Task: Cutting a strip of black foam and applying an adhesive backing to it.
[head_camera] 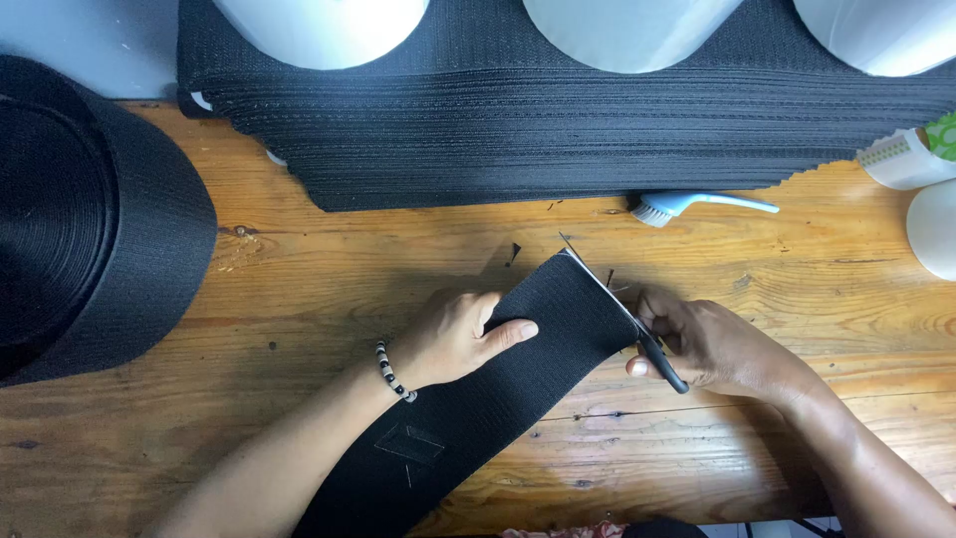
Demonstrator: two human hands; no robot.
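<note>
Item 1, my left hand [453,339]: flat on the black webbing strap [498,384], fingers curled over its far edge, thumb laid across the top, pressing it to the wooden table [299,289]. A beaded bracelet [393,372] sits on that wrist.

Item 2, my right hand [712,344]: closed round the black handles of a pair of scissors [622,314], blades lying along the strap's cut end and pointing up and away from me to the left.

Item 3, the strap: runs between my hands, long axis slanting from low near my left forearm up to the right, ending at the blades. Its end is just beside my right hand; my left holds it further back. Faint chalk marks show on it below my left wrist.

Item 4, beyond my hands: a stack of cut black strips [558,130], a pale blue brush [697,205] just beyond my right hand, white cones [627,30] along the far edge.

Item 5, far left of my left hand: a big roll of black webbing [90,209].
</note>
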